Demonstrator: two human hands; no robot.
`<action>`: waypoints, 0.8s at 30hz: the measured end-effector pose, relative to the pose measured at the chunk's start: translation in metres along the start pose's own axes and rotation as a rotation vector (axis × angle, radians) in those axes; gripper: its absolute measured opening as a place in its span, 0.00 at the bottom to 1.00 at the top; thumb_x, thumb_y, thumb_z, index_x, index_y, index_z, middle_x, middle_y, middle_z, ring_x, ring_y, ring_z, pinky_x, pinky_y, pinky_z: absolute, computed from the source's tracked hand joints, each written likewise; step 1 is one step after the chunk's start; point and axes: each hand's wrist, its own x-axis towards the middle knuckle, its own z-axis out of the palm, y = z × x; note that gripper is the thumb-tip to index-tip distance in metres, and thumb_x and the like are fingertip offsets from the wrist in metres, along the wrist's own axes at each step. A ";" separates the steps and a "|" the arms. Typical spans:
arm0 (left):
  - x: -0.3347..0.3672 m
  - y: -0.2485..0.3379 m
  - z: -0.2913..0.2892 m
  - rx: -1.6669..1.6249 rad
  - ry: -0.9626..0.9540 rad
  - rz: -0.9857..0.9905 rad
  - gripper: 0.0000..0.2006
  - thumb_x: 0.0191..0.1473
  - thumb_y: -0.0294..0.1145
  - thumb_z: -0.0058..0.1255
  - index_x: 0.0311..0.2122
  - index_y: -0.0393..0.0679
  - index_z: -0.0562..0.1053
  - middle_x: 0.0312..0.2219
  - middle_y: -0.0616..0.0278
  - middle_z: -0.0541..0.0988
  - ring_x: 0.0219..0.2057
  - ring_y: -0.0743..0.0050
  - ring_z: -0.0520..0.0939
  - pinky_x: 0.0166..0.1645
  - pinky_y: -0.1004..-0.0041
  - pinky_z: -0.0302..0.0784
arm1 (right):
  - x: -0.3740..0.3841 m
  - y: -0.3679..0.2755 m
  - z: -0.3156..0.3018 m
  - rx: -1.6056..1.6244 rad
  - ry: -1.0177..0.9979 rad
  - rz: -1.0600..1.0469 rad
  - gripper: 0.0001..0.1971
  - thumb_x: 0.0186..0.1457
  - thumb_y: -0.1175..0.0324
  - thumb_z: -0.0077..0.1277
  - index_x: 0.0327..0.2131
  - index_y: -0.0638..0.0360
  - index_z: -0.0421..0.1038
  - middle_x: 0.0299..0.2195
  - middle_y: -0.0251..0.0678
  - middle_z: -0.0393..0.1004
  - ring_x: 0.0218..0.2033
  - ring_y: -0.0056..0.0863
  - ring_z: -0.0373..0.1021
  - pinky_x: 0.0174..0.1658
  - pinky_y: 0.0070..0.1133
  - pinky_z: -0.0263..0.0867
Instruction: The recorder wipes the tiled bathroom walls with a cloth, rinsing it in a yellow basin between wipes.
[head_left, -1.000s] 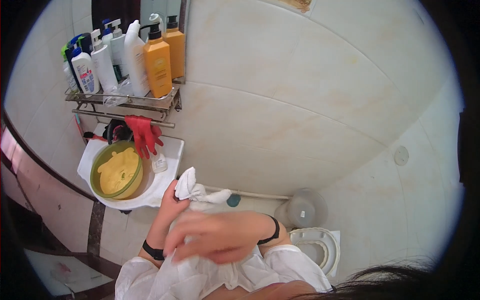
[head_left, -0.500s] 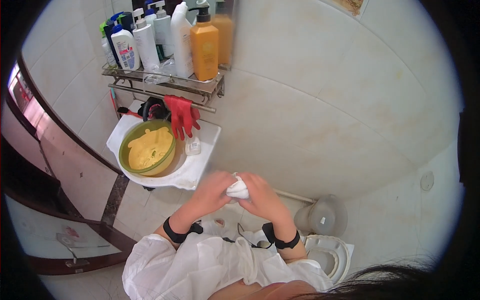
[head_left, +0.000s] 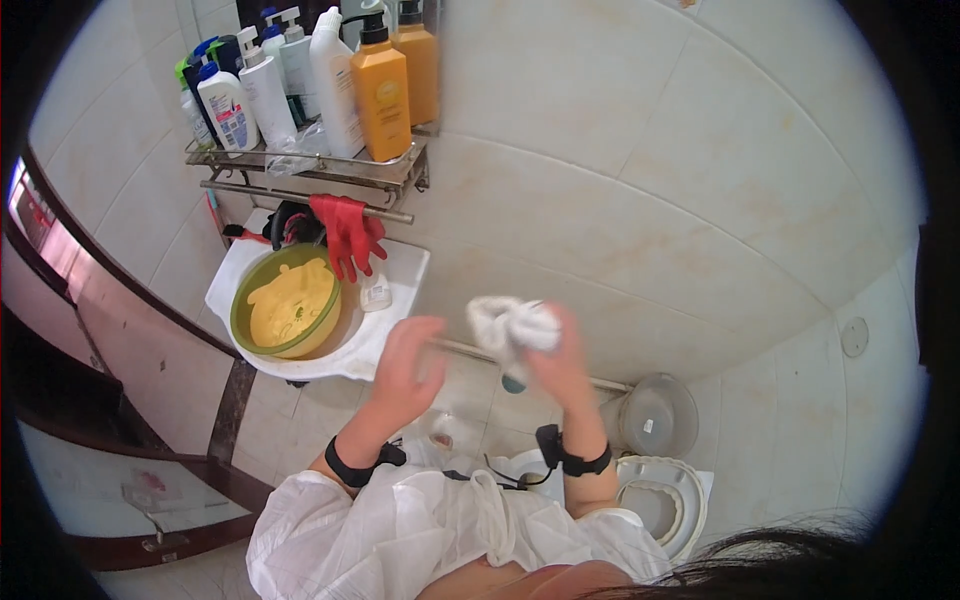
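Beige wall tiles fill the background of a small bathroom, seen from above. Held up in front of the wall is a crumpled white cloth (head_left: pixel 512 325), bunched in the right hand (head_left: pixel 555 365), whose fingers are closed around its lower part. The left hand (head_left: pixel 405 365) is raised just beside it, fingers loosely spread and gripping nothing; it is blurred, and whether it touches the cloth cannot be told. Both wrists wear black bands, and the sleeves are white.

Left of the hands, a white sink (head_left: pixel 395 275) holds a green bowl (head_left: pixel 250 335) with a yellow cloth (head_left: pixel 285 305) lying in it. A small clear bottle (head_left: pixel 376 292) stands on the sink rim, and red gloves (head_left: pixel 347 235) hang over the rail above it.

Higher up, a metal shelf (head_left: pixel 400 170) carries pump bottles in a row: an orange one (head_left: pixel 381 95) at the front, a second orange one behind it, tall white ones (head_left: pixel 332 75) beside them, and smaller white bottles with blue and green caps (head_left: pixel 228 105) at the left end.

Below the right hand, a white toilet (head_left: pixel 690 500) stands on the floor, with a clear round lid (head_left: pixel 660 415) near it.
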 end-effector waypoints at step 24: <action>-0.004 -0.034 -0.021 -0.050 0.130 -0.082 0.13 0.37 0.16 0.41 0.33 0.37 0.64 0.30 0.58 0.67 0.32 0.69 0.69 0.36 0.76 0.64 | 0.154 -0.089 -0.113 0.303 0.504 -0.354 0.19 0.43 0.77 0.47 0.42 0.60 0.60 0.38 0.36 0.61 0.39 0.23 0.61 0.42 0.20 0.58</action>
